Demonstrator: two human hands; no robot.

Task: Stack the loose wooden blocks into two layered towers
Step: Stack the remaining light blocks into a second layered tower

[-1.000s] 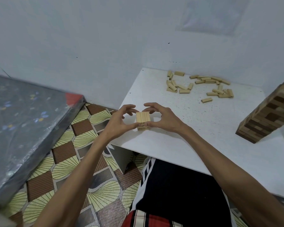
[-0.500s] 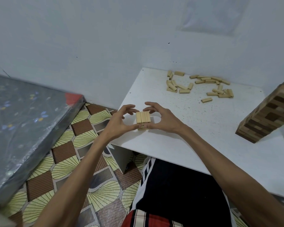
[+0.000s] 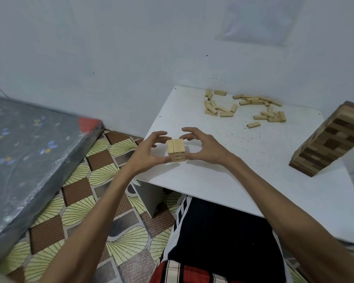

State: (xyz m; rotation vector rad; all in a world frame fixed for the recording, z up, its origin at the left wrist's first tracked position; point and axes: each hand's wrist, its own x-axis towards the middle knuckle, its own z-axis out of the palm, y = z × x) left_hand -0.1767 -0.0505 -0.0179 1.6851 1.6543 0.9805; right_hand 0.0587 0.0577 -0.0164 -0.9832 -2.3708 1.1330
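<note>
So the white table (image 3: pixel 243 170) fills the right side and the whole job happens on it. I'd call this step squaring up the second tower, which has only just been started.

Over on the left, down on the patterned floor (image 3: pixel 102 170), there's a big dark slab wrapped in plastic (image 3: pixel 29 160). It's well apart from the table and no bother to anyone.

The tall tower (image 3: pixel 327 139) of mixed dark and light wood stands at the table's right edge, partly cut off by the frame. It looks tilted, but I'd guess that's the wide lens. To me that's tower one done.

The loose blocks (image 3: pixel 251 102) lie scattered at the far side of the table near the wall, and there are still plenty of them.

The small stack (image 3: pixel 176 147) sits near the front left corner. It's only a few layers, and the top one is three pale blocks side by side.

The left hand (image 3: pixel 147 150) and right hand (image 3: pixel 208 150) cup it from either side with fingers curved over the back. The thumbs (image 3: pixel 161 159) press on the lower front corners.

Next move, I reckon, is to let go gently and reach across for three more blocks, then lay them crosswise to the top layer. I can't see anything between the stack and the pile. The main risk is nudging the little stack on the way out, or an elbow swinging towards the tall one.
</note>
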